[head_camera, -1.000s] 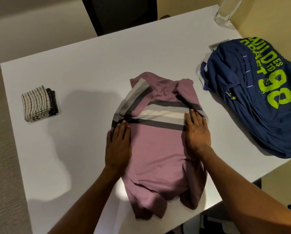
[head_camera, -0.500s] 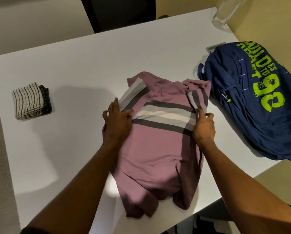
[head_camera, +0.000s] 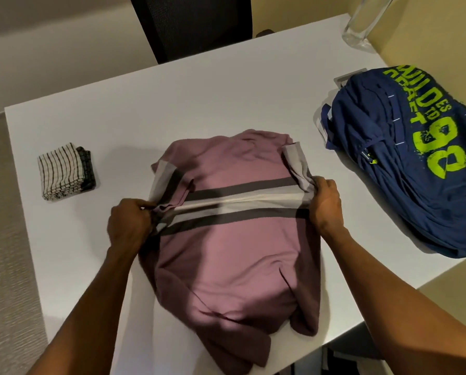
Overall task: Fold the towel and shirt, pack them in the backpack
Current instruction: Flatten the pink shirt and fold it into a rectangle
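Note:
A mauve shirt (head_camera: pixel 226 255) with grey and cream chest stripes lies on the white table (head_camera: pixel 199 104), its hem hanging over the near edge. My left hand (head_camera: pixel 130 226) pinches the shirt's left side at the stripes. My right hand (head_camera: pixel 325 203) grips the right side at the same height, and the stripe band is stretched taut between them. Both sleeves are folded inward above the stripes. A folded striped towel (head_camera: pixel 64 170) lies at the left of the table. The navy backpack (head_camera: pixel 415 163) with lime lettering lies at the right.
A black chair (head_camera: pixel 196 25) stands behind the table's far edge. A clear glass vessel (head_camera: pixel 364 23) stands at the far right corner. The table's near edge runs diagonally under the shirt's hem. A beige wall is to the right.
My hands went from pressing flat on the shirt to gripping its two sides at the stripes. They moved apart and the stripe band is now pulled taut and slightly lifted.

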A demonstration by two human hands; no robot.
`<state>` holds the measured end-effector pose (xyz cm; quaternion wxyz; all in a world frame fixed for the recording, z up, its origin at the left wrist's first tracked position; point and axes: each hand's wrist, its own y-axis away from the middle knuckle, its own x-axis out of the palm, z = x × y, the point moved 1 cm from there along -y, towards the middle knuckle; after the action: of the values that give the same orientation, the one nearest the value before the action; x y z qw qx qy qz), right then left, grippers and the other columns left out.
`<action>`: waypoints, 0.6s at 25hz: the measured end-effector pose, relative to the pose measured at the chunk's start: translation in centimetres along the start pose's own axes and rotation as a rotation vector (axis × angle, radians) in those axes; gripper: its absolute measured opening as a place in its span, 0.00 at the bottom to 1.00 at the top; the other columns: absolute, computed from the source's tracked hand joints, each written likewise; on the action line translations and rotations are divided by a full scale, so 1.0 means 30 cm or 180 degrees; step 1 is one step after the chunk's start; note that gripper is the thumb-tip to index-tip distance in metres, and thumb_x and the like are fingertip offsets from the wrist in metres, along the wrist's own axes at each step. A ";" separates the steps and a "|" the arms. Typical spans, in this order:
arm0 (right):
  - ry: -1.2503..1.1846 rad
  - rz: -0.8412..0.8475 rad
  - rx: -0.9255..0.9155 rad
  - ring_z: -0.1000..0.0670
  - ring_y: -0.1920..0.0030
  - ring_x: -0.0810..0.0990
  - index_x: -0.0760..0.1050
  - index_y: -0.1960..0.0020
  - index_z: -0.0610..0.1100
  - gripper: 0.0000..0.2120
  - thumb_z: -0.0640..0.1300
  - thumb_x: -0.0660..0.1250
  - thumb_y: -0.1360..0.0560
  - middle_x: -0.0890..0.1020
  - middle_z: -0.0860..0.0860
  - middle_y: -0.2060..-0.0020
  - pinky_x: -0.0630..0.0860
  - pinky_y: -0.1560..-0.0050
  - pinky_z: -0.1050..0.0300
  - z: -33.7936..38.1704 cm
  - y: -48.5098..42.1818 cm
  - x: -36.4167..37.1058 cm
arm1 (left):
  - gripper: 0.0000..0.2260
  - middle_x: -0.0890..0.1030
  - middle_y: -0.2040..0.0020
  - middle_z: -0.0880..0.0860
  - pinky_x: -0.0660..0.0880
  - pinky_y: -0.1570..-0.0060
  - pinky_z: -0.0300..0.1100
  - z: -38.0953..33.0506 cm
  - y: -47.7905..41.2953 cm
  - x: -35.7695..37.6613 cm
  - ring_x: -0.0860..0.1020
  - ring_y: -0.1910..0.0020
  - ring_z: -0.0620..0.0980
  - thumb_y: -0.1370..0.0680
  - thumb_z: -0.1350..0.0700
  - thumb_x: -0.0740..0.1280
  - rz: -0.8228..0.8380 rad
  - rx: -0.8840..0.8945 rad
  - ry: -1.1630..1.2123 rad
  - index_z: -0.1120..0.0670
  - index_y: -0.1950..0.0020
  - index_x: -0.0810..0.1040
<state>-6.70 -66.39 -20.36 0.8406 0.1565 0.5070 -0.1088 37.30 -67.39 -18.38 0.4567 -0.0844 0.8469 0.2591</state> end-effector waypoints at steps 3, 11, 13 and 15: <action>-0.0063 -0.0187 0.0398 0.36 0.43 0.76 0.71 0.31 0.40 0.23 0.28 0.60 0.24 0.73 0.39 0.38 0.75 0.41 0.41 0.065 0.003 0.017 | 0.11 0.85 0.42 0.61 0.77 0.42 0.57 0.027 0.050 -0.036 0.80 0.43 0.64 0.21 0.60 0.70 -0.0615 -0.0528 -0.0317 0.56 0.39 0.86; 0.0420 0.0112 -0.1250 0.41 0.31 0.73 0.72 0.28 0.41 0.23 0.40 0.65 0.22 0.74 0.41 0.29 0.73 0.30 0.45 0.285 0.219 0.177 | 0.19 0.73 0.25 0.60 0.68 0.26 0.62 -0.167 0.211 0.298 0.72 0.27 0.60 0.19 0.57 0.67 0.0300 0.2243 -0.0308 0.56 0.28 0.76; 0.0687 0.0571 -0.1150 0.40 0.20 0.60 0.60 0.19 0.44 0.29 0.47 0.60 0.18 0.61 0.39 0.20 0.60 0.21 0.40 0.249 0.265 0.251 | 0.22 0.63 0.18 0.59 0.53 0.22 0.70 -0.121 0.176 0.345 0.61 0.19 0.61 0.16 0.51 0.62 0.0380 0.1929 -0.0773 0.50 0.21 0.70; 0.1026 0.0848 -0.1047 0.41 0.17 0.47 0.49 0.15 0.48 0.31 0.54 0.52 0.15 0.49 0.41 0.17 0.49 0.19 0.37 0.206 0.298 0.290 | 0.22 0.56 0.15 0.57 0.42 0.24 0.73 -0.083 0.142 0.330 0.52 0.16 0.59 0.14 0.46 0.58 0.0243 0.1502 -0.0882 0.44 0.19 0.65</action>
<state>5.42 -60.62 -24.01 0.7700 0.0985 0.6202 0.1130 28.24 -64.10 -23.82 0.5650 0.0925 0.8159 0.0808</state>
